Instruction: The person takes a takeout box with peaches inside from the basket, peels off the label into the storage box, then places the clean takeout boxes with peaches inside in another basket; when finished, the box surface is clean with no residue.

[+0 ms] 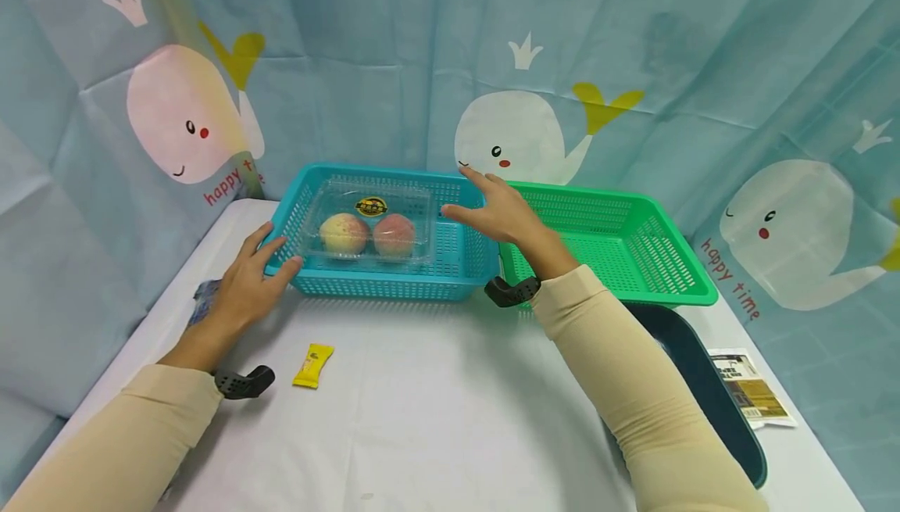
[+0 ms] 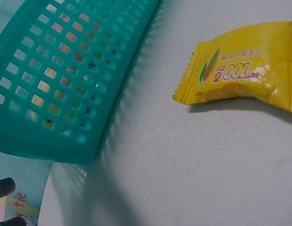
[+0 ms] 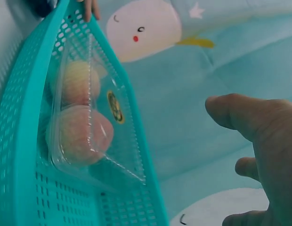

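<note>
At the white table's [image 1: 415, 418] back edge, beside a curtain [image 1: 366, 66], fingers spread, left hand [image 1: 248, 276] touches and right hand [image 1: 501, 211] overhangs the blue basket [image 1: 394, 284].

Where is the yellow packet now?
In the head view, the yellow packet lies left of centre on the white table, nearer the camera than the blue basket.

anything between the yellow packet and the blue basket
Just bare white cloth lies between the yellow packet and the blue basket, seen in the left wrist view.

Boxed peaches [image 1: 394, 237] in blue basket [image 1: 383, 287]
</note>
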The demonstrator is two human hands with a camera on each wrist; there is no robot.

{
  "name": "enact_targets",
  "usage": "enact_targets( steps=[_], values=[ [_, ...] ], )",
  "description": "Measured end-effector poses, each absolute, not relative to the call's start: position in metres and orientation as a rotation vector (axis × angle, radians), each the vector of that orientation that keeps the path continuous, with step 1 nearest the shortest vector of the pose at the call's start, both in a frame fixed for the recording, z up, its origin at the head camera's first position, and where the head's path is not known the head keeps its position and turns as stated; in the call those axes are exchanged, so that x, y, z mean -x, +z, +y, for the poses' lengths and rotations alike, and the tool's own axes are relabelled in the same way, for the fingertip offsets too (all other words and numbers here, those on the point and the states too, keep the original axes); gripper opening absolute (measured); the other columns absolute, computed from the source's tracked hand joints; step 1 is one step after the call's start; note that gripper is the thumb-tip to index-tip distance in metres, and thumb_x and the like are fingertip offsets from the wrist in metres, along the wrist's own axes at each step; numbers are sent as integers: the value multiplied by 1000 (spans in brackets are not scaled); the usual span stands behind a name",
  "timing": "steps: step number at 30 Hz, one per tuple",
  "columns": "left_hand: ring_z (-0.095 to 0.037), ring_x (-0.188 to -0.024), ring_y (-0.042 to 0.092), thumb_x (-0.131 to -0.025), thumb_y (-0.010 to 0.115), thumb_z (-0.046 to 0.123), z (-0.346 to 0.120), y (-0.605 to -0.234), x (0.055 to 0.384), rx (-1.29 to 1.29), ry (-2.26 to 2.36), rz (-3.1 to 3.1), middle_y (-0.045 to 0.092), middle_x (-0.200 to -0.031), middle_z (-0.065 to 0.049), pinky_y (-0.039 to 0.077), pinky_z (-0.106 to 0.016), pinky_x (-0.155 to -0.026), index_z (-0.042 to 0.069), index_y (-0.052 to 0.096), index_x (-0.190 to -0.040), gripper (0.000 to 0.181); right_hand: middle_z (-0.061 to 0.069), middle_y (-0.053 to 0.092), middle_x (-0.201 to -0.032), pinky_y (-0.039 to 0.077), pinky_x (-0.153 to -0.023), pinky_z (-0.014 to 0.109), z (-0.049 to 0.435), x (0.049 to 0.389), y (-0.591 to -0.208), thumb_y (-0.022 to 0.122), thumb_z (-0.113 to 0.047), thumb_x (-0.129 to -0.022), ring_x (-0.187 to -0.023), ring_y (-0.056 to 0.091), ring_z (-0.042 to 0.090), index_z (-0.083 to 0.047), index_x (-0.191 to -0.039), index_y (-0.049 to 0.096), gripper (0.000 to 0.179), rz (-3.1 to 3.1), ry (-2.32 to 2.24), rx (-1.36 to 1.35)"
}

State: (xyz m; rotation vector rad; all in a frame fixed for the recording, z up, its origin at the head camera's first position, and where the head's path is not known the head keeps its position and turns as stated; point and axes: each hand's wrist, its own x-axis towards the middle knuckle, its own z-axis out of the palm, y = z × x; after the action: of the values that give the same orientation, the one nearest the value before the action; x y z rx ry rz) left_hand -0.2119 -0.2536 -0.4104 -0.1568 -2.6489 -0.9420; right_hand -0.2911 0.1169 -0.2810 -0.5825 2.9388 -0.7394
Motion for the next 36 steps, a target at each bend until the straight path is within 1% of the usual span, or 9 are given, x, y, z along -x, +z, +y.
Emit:
enact_targets(
  steps=[5,10,17,20,23,25,31,36],
  values=[
    [-45,-136,24,-98,47,44,-253,-413,212,152,-939,-2648,18,-157,-14,25,-65,-101,-7,41,-141,67,7,22,-157,30,-104,56,108,303,-292,58,-62,-87,-139,25,34,-32,-155,19,83,2864,-808,523],
    [-44,-137,24,-98,47,44,-252,-414,212,143,-926,-2648,18,-157,-15,25,-65,-101,-6,41,-142,66,5,21,-157,31,-103,55,100,314,-302,58,-60,-87,-137,29,34,-33,-155,20,82,2816,-868,427],
    [-43,-138,23,-98,47,44,-251,-411,211,131,-913,-2642,18,-157,-14,25,-64,-102,-5,41,-142,66,8,23,-157,33,-102,54,88,325,-314,60,-52,-90,-137,29,34,-27,-155,24,78,2754,-984,390],
    [-44,-137,25,-98,47,44,-252,-411,210,134,-906,-2647,19,-157,-15,26,-65,-101,-5,41,-142,66,8,23,-156,39,-97,54,82,328,-319,61,-50,-91,-133,36,35,-27,-155,25,77,2695,-1037,378],
    [-45,-136,26,-98,47,43,-252,-411,211,146,-898,-2648,19,-156,-16,26,-65,-100,-5,41,-142,66,6,22,-157,45,-90,53,75,332,-325,62,-50,-90,-128,41,34,-30,-154,24,77,2641,-1074,340],
    [-45,-136,26,-98,47,43,-253,-411,211,152,-896,-2648,19,-156,-16,27,-66,-100,-5,41,-142,66,5,22,-157,47,-86,54,72,334,-328,63,-50,-89,-126,44,34,-32,-154,24,77,2614,-1095,299],
    [-45,-136,25,-98,47,44,-253,-412,211,149,-892,-2654,19,-157,-15,26,-66,-99,-5,41,-142,66,3,19,-158,46,-86,58,63,337,-338,64,-49,-89,-128,42,35,-38,-154,22,77,2582,-1075,200],
    [-45,-136,25,-99,46,44,-253,-412,211,149,-897,-2652,18,-157,-14,26,-67,-99,-5,40,-143,66,4,20,-158,47,-84,59,58,338,-346,64,-46,-90,-128,41,36,-39,-153,23,75,2561,-1104,177]
  ],
)
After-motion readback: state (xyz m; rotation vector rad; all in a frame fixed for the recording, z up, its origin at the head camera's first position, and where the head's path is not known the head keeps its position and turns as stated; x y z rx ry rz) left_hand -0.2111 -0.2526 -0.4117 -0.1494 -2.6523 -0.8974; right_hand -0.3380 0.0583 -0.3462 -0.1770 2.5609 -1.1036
